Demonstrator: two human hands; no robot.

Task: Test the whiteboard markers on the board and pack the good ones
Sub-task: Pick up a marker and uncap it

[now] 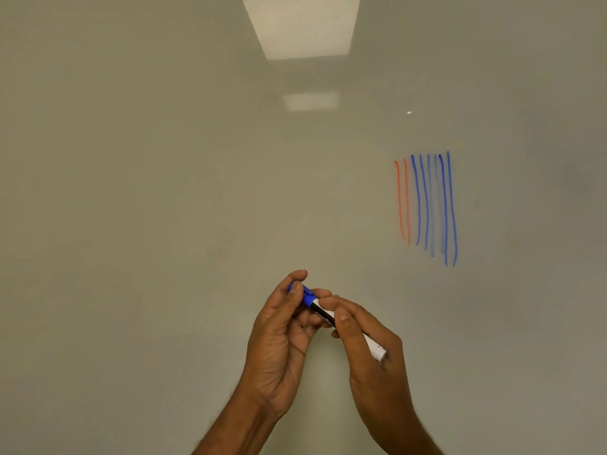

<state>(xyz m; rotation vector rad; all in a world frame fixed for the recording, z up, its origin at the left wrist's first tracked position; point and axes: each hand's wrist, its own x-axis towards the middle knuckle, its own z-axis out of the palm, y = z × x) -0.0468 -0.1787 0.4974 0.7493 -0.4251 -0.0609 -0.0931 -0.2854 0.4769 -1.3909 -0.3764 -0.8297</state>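
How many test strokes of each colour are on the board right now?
Red strokes: 2
Blue strokes: 6 (two look fainter)
Total: 8

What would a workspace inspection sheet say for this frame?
Surface: whiteboard, pale and glossy.
Job's things: one marker with blue cap; two red strokes and several blue strokes, some paler, at right.
Clutter: nothing seen.
Grips: left hand pinches the blue cap; right hand holds the barrel.
Cables: nothing seen.
Surroundings: ceiling light reflection on the board.
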